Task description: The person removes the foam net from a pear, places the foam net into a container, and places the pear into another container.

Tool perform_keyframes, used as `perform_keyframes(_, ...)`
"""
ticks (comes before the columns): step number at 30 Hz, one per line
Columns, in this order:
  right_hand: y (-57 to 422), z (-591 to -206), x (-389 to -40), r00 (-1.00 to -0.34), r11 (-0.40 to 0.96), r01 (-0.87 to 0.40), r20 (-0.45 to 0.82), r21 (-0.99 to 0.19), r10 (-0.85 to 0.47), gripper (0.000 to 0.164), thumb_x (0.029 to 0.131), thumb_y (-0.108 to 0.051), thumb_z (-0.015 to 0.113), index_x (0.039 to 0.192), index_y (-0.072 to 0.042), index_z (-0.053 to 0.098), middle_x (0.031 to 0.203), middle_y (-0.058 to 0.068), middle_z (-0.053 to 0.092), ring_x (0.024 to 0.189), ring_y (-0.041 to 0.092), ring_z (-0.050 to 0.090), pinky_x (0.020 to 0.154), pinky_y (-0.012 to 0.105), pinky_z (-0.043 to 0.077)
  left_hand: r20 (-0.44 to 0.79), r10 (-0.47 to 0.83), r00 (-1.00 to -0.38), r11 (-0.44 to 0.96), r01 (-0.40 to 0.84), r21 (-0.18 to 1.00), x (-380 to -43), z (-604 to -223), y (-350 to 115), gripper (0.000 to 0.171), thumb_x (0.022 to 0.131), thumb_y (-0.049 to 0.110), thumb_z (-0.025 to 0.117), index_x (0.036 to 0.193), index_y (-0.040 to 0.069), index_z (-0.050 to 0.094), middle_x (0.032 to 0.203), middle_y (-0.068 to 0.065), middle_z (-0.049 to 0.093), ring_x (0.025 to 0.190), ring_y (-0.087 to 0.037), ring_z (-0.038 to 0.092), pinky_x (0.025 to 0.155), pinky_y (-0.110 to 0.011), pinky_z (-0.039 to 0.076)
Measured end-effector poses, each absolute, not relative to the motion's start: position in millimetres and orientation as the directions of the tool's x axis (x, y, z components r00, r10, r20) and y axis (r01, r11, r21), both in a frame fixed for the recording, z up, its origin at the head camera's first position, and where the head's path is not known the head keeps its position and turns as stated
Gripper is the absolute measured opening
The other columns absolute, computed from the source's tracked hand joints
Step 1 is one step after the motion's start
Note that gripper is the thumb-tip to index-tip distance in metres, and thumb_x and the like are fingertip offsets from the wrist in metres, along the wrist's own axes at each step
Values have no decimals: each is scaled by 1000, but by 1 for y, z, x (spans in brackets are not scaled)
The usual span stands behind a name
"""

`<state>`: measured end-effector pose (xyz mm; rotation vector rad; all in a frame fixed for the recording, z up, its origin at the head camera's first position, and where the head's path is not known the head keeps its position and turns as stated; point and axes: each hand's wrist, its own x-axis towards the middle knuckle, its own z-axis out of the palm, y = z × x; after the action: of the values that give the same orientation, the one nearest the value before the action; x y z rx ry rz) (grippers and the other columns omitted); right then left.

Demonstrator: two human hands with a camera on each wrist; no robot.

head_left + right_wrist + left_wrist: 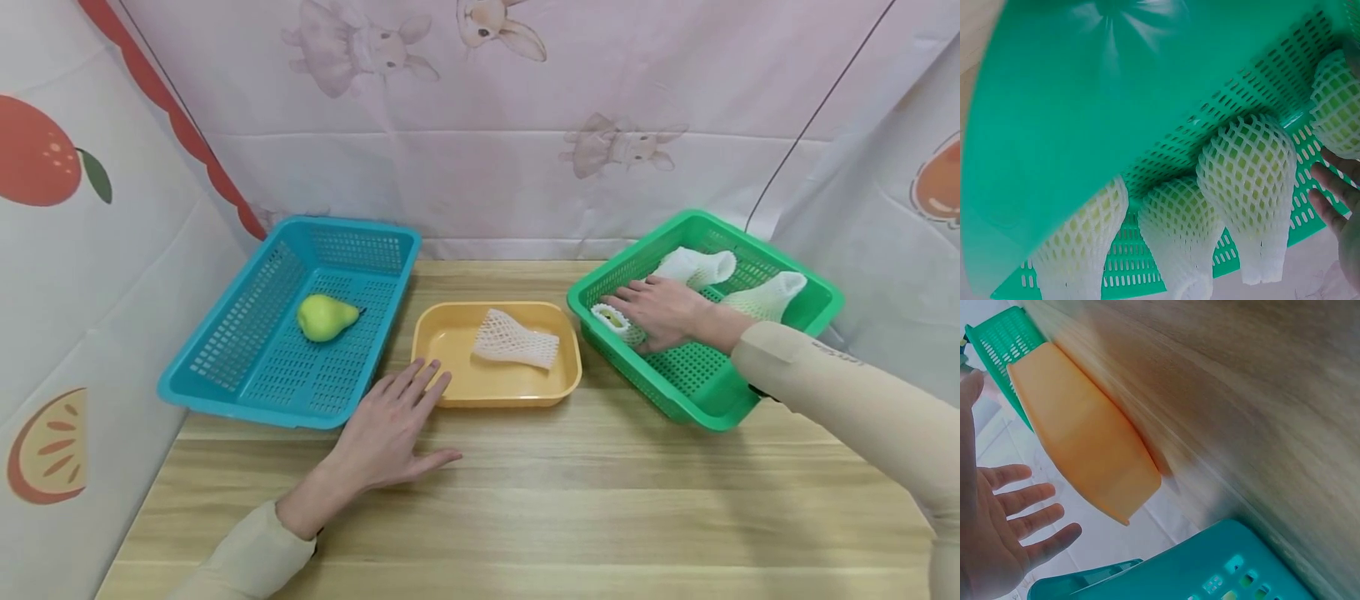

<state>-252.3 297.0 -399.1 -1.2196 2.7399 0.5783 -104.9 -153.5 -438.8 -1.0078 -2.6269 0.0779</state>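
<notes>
Netted pear lay in the green basket, left end, right hand over it; could not tell if it gripped. Left hand, fingers spread, empty, near the yellow tray, where a net lay.

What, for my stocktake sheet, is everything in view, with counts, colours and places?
Blue basket: 1, blue, at left.
Pear: 1, yellow-green, in the blue basket.
Tray: 1, yellow, in the middle.
Foam net: 1, white, loose in the tray.
Green basket: 1, green, at right.
Net-wrapped fruits: 4 visible, pale green under white, in the green basket.
Table: 1, pale wood-grain, underneath.
Printed cloth: panel count unclear, pale, behind and both sides.
Sleeves: 2, cream, one per arm.
Left hand: 1, bare, by the tray's near-left corner.
Right hand: 1, bare, in the green basket.
</notes>
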Motion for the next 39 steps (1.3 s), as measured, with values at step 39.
perform_keyframes(39,312,-369,-241,-708,618,-676,-118,402,-697,86,66,-63,85,130,-10,61,113,17,68,105,38,66,83,55,59,252,643,-723,765,620,-176,-104,-436,-154,100,84,86,60,151,11,57,159,-16,55,146,-37,55,109,-51,55)
